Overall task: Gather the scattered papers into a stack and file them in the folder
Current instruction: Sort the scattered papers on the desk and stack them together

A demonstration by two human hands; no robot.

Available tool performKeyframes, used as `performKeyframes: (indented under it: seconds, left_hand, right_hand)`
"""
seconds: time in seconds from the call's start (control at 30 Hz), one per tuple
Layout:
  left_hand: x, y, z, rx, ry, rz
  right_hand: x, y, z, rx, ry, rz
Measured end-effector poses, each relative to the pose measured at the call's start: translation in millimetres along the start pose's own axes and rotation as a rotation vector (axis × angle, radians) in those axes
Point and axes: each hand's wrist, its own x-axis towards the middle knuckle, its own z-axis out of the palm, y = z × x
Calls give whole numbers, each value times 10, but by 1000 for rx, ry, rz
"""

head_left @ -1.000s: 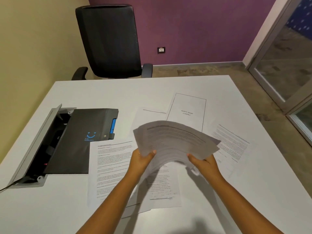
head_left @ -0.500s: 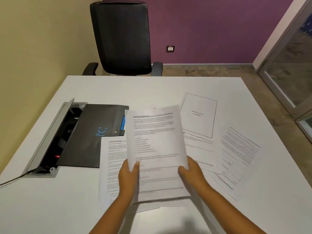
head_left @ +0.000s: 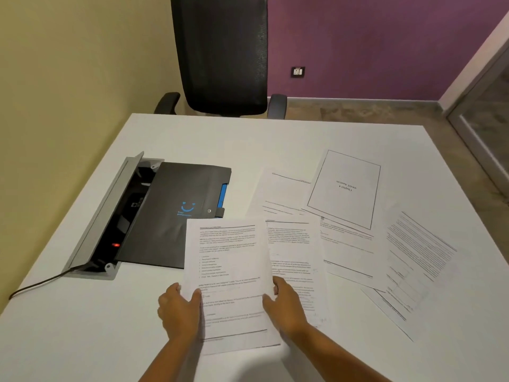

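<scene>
I hold a thin stack of printed papers (head_left: 228, 260) by its two long sides, low over the table. My left hand (head_left: 180, 308) grips its left edge and my right hand (head_left: 285, 304) grips its right edge. The stack lies over another printed sheet (head_left: 237, 340) near me. Several loose sheets spread to the right: a text page (head_left: 296, 252), a bordered title page (head_left: 344, 188) and a page of text and tables (head_left: 413, 260). The black folder (head_left: 176, 216) with a blue smile logo lies shut to the left, its corner under the stack's top.
An open cable box (head_left: 110, 216) is set into the white table (head_left: 82, 326) left of the folder, with a black cable (head_left: 35, 285) trailing off the left edge. A black office chair (head_left: 223, 56) stands at the table's far side.
The held sheets, fanned and lifted a second ago, are now squared into one stack and brought down onto the sheet near me. The view has shifted left.
</scene>
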Motion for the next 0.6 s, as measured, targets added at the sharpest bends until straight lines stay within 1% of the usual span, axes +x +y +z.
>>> performKeyframes:
  seconds: [0.1,0.17,0.23,0.3,0.37,0.4,0.43,0.5,0.6]
  left_hand:
    - [48,0,36,-8,-82,-1]
    - [82,3,57,4,-105,-5]
    - [122,8,72,-12,-122,-8]
    - [139,27,76,-65,-161,-4]
    - [132,48,94,-96,-192,-9]
    - [138,43,115,-102,-200,-10]
    - [133,47,131,-106,-205,-12]
    - [143,51,164,-107,-206,-12]
    - [174,45,198,-102,-208,-28]
  right_hand:
    - [46,26,13,-58,-62,-9]
    - [85,49,-26,-84,-66,-7]
    - [124,112,-139,-105,18,16]
    - [156,196,-316,-150,173,33]
    - [179,292,-534,-287,357,70]
    - [183,328,-644,-390,431,97]
    - [193,365,-737,-489,470,132]
    - [221,409,-859,-565,475,234]
    - [281,424,-902,-538,407,348]
